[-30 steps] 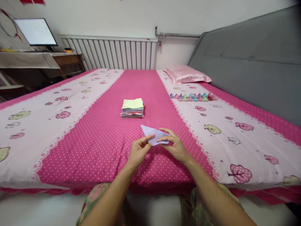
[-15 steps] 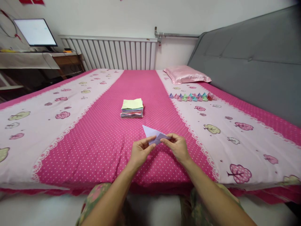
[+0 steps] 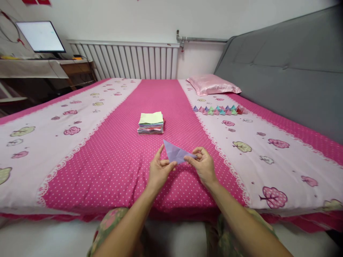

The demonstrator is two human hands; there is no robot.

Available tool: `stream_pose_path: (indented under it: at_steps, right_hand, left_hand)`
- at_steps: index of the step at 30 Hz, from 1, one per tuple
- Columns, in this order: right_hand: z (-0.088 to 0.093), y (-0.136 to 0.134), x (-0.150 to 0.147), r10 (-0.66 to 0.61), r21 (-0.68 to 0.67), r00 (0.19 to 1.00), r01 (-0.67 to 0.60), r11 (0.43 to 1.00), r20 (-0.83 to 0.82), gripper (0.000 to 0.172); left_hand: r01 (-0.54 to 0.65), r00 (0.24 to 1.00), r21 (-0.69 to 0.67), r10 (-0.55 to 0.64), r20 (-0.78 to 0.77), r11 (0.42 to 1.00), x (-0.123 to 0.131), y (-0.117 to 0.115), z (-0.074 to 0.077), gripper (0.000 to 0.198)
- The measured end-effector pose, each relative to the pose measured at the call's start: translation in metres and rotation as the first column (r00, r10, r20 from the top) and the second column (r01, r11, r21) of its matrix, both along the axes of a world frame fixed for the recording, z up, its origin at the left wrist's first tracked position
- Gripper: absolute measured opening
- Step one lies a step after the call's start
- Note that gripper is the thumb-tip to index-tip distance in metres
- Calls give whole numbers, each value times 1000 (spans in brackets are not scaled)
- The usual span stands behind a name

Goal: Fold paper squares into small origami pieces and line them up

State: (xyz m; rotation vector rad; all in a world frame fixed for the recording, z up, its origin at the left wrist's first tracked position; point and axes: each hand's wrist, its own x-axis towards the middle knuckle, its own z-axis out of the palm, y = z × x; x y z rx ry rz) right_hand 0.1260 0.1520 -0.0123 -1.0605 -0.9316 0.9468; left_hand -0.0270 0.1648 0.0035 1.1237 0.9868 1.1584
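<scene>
Both my hands hold a lilac sheet of paper (image 3: 175, 152) folded into a triangle, lifted a little above the pink dotted bedspread (image 3: 118, 157). My left hand (image 3: 158, 170) pinches its lower left edge, with the index finger raised along the left side. My right hand (image 3: 203, 165) pinches the right corner between thumb and fingers. Beyond them lies a stack of coloured square papers (image 3: 151, 122) with a pale yellow-green sheet on top.
A row of small folded paper shapes (image 3: 218, 110) in several colours lies at the right on the bed, near a pink pillow (image 3: 213, 84). A grey headboard (image 3: 289, 67) rises at the right. A radiator (image 3: 125, 60) and a desk with a monitor (image 3: 40, 35) stand behind.
The paper triangle has been raised and tilted up towards me. My left index finger has lifted along its edge; my right hand has shifted slightly.
</scene>
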Motion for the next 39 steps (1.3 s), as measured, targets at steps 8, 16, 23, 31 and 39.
stream_pose_path:
  at_steps: [8,16,23,31,39]
  right_hand:
    - [4,1,0,-1,-24,992,-2,1000,-129,45]
    - [3,3,0,-19,-102,993,7,995,-115,28]
    - [5,2,2,32,-62,988,-42,997,-150,28]
    - [0,-1,-8,230,-62,971,-235,970,-68,32]
    - [-5,-3,-14,145,-102,989,-141,985,27,23]
  left_hand:
    - [120,993,-145,-122,-3,982,2,1,-7,32]
    - [106,994,-146,-102,33,984,2,1,-2,28]
    - [72,997,-139,-69,27,988,2,1,-1,28]
    - [103,994,-114,-97,51,988,2,0,-5,29]
    - [100,994,-124,-94,53,987,4,1,-6,31]
